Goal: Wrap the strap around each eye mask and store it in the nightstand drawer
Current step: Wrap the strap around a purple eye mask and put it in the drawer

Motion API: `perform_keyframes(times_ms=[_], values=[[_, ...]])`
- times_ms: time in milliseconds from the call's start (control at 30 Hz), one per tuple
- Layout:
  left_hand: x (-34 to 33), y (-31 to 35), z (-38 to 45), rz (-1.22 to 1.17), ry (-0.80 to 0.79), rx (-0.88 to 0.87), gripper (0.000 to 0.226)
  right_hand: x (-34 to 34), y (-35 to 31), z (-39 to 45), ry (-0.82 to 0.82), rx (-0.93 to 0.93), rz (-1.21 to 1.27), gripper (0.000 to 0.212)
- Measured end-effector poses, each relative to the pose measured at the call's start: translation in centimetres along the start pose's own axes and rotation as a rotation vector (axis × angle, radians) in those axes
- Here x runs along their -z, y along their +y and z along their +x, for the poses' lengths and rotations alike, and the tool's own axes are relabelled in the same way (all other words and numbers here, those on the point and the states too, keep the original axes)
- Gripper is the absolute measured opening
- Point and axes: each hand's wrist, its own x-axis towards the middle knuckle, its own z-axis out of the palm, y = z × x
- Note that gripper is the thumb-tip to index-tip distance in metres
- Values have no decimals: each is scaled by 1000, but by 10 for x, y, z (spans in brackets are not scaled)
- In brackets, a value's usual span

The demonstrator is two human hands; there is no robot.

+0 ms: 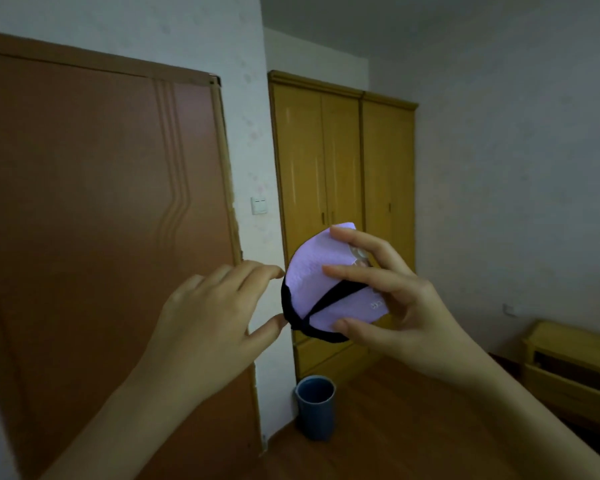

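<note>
A lilac eye mask, folded into a half-round bundle, is held up in front of me at chest height. A black strap crosses its face diagonally and loops round its lower left edge. My right hand grips the mask from the right, fingers on its front and thumb under its bottom edge. My left hand is just left of the mask, fingers spread, thumb and forefinger tips touching the strap at the mask's left edge. A wooden nightstand with its drawer pulled open stands low at the far right.
A brown door fills the left side. A yellow wooden wardrobe stands behind the mask. A blue-grey bin sits on the wooden floor by the wall. A white light switch is on the wall.
</note>
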Motion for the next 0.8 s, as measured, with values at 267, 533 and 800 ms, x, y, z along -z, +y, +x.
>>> perform_keyframes(times_ms=[267, 533, 800], values=[[-156, 12, 142, -152, 35, -189, 46, 71, 146, 21, 65, -105, -116, 48], [-330, 113, 307, -407, 160, -395, 48, 208, 277, 0, 217, -245, -423, 46], [-446, 278, 452, -700, 151, -554, 50, 361, 345, -72, 367, -437, -700, 44]])
